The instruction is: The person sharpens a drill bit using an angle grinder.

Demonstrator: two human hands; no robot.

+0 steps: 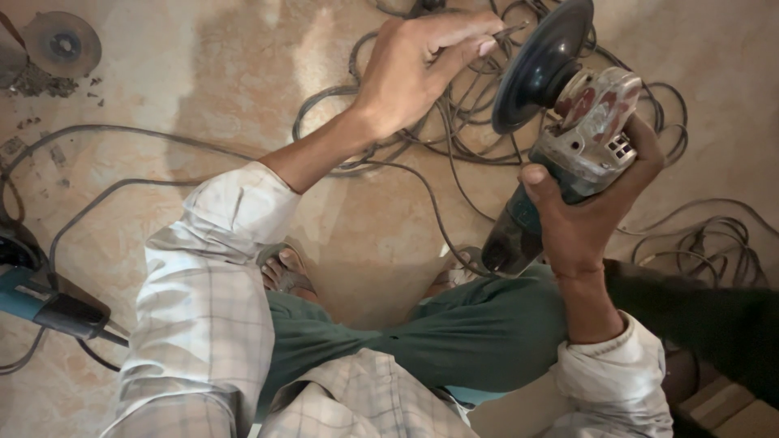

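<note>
My right hand [588,215] grips an angle grinder [578,146] by its dark green body, the worn grey head tilted up. A black round backing pad [542,65] sits on the grinder's spindle, facing left. My left hand [418,61] is raised just left of the pad, fingers pinched on a thin dark metal tool [513,31] whose tip points toward the pad's rim. My knees in green trousers and a foot in a sandal [282,268] are below.
Tangled black power cables [462,122] lie on the tan stone floor behind the hands and at the right [706,239]. A grey cutting disc [62,43] lies at the top left beside grit. Another blue-bodied power tool [45,304] rests at the left edge.
</note>
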